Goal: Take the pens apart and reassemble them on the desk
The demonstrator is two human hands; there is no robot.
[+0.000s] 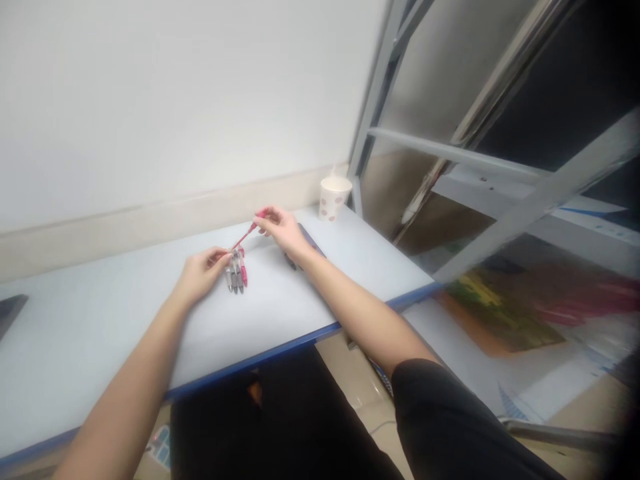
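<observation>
Between my two hands a thin red rod (242, 240), which looks like a pen refill, runs at a slant above the table. My left hand (203, 272) pinches its lower end near the pens. Closed round a thicker red pen part (253, 227) at the upper end, my right hand (281, 230) is farther back and to the right. Several pens lie side by side just right of my left hand: a white pen (229, 280), grey pens (235, 283) and a red pen (244, 273). Their upper ends are partly hidden by my left fingers.
A paper cup (334, 198) stands at the table's back right corner. A dark flat object (313, 241) lies beneath my right forearm, with small dark pieces (291, 262) beside it. Another dark object (11, 312) sits at the far left. A metal rack (450, 157) rises on the right.
</observation>
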